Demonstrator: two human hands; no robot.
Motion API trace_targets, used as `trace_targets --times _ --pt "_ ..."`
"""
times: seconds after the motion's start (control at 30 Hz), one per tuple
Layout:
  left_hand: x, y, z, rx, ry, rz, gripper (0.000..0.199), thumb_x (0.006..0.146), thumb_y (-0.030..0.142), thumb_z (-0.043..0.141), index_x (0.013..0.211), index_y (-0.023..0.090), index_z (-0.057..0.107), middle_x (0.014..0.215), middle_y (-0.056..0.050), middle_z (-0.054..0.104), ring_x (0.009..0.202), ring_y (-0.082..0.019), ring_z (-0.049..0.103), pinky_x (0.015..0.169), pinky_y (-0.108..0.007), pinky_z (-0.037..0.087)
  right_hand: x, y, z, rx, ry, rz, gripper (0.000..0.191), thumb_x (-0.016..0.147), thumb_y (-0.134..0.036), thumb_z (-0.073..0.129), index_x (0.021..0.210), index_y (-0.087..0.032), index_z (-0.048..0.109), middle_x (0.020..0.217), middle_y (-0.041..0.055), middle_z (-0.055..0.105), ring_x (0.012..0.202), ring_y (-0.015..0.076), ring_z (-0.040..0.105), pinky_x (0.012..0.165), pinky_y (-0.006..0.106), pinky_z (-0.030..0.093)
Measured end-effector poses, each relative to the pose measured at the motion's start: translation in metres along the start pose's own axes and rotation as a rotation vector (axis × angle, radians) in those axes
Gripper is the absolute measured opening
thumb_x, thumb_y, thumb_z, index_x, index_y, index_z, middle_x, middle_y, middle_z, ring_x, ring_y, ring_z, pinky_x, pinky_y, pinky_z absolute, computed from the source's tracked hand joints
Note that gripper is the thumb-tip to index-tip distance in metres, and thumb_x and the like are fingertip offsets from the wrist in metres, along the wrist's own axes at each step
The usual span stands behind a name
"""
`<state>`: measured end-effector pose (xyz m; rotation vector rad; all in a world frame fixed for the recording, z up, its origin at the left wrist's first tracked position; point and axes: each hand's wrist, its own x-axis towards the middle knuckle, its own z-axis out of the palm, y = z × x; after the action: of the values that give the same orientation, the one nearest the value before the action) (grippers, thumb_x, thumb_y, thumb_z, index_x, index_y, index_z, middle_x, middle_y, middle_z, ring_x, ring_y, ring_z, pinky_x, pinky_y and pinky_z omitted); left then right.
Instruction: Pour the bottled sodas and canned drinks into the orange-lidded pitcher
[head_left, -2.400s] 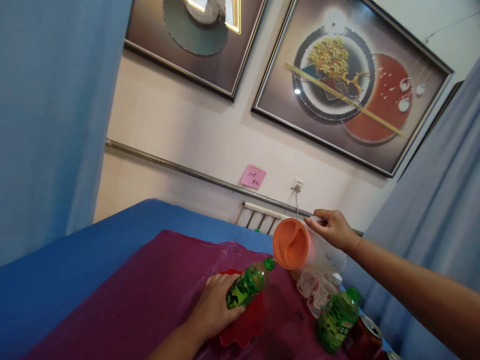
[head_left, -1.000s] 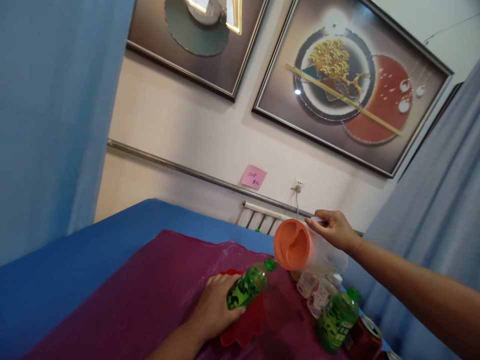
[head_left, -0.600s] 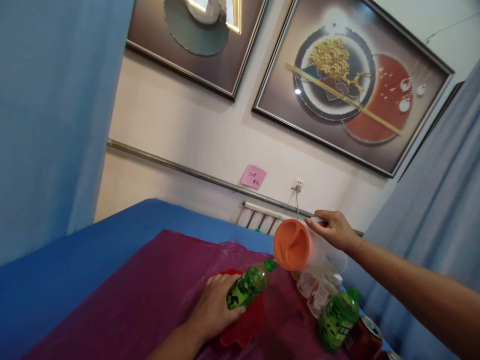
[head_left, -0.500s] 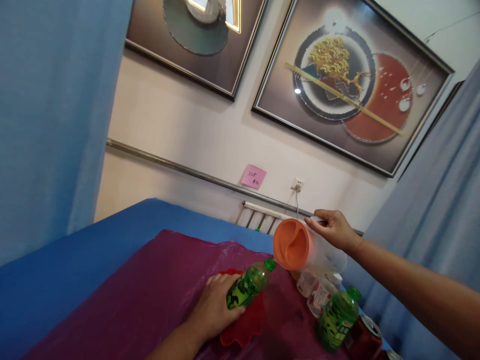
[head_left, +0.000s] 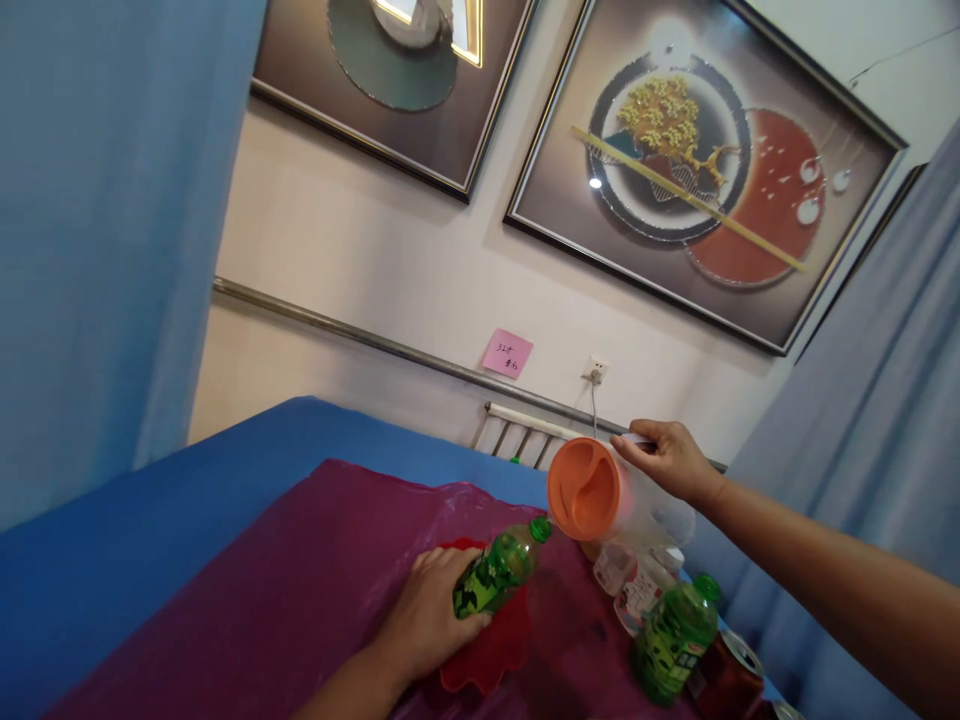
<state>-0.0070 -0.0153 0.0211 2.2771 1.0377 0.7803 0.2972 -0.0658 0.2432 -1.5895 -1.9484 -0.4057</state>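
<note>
My left hand is wrapped round a green-labelled plastic bottle, which tilts so its uncapped neck points up and right. Beneath the bottle lies a red dish with a scalloped rim. My right hand grips the handle of a clear pitcher with an orange lid. The pitcher is tipped on its side, lid toward the left and close to the bottle's mouth. Whether liquid runs between them I cannot tell.
A second green bottle, a dark red can and small clear containers stand at the right on a magenta plastic sheet. The sheet covers part of a blue tabletop. Blue curtains hang at both sides.
</note>
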Motion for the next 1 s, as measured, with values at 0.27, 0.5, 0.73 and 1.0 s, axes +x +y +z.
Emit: trace_targets --times 0.27,0.5,0.73,1.0 --pt "0.0008 -0.001 0.0004 -0.002 0.013 0.009 0.061 0.066 0.03 0.08 0.125 0.024 0.065 0.125 -0.007 0.07 0.118 -0.029 0.059 0.106 -0.042 0.037 -0.0013 -0.0001 -0.0006 -0.007 -0.013 0.016 0.054 0.084 -0.062 0.054 0.057 -0.025 0.028 0.052 -0.0061 0.025 0.051 0.0097 0.027 0.048 0.025 0.021" --pt "0.0003 -0.0018 0.002 -0.003 0.027 -0.002 0.063 0.066 0.031 0.08 0.126 0.025 0.064 0.125 -0.007 0.07 0.119 -0.03 0.059 0.107 -0.042 0.037 -0.0011 -0.0029 -0.001 -0.008 -0.02 0.019 0.053 0.084 -0.063 0.054 0.057 -0.025 0.028 0.053 -0.0061 0.025 0.051 0.0097 0.026 0.048 0.026 0.021" --pt "-0.0006 -0.0032 0.0029 0.005 0.017 0.012 0.059 0.067 0.031 0.079 0.124 0.026 0.065 0.126 -0.006 0.069 0.119 -0.029 0.059 0.107 -0.042 0.037 -0.0015 -0.0027 0.0004 -0.008 -0.015 0.01 0.054 0.084 -0.063 0.055 0.057 -0.025 0.028 0.053 -0.0064 0.024 0.051 0.0096 0.025 0.048 0.026 0.02" --pt "-0.0009 0.0005 0.0002 -0.004 0.013 -0.003 0.06 0.066 0.03 0.078 0.125 0.026 0.064 0.125 -0.007 0.07 0.118 -0.03 0.059 0.107 -0.043 0.037 -0.0028 -0.0019 0.001 0.004 -0.006 0.006 0.053 0.085 -0.061 0.056 0.057 -0.024 0.029 0.052 -0.0063 0.025 0.051 0.0094 0.026 0.048 0.025 0.021"
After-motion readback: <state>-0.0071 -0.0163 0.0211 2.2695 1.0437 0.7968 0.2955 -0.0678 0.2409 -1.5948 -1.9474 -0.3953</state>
